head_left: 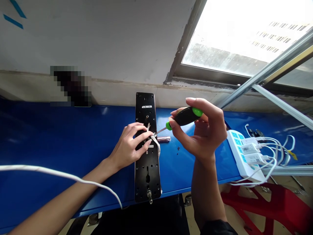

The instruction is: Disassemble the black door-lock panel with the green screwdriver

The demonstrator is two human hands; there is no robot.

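A long black metal panel [148, 169] with a small printed label lies across the blue table, its near end reaching over the front edge. My left hand [130, 142] rests over the middle of the panel, its fingertips holding a white cable [156, 143] down there. My right hand [205, 133] is closed around the black and green handle of a screwdriver [187, 116]. The tool is tilted, its tip down by the white cable close to my left fingertips. What exactly the tip touches is too small to tell.
Small dark screws [178, 150] and a shiny wrapped stick [164, 139] lie right of the panel. A white power strip [238, 153] with plugged-in chargers stands farther right. A red stool [276, 205] is below. A white cord [61, 173] crosses my left forearm.
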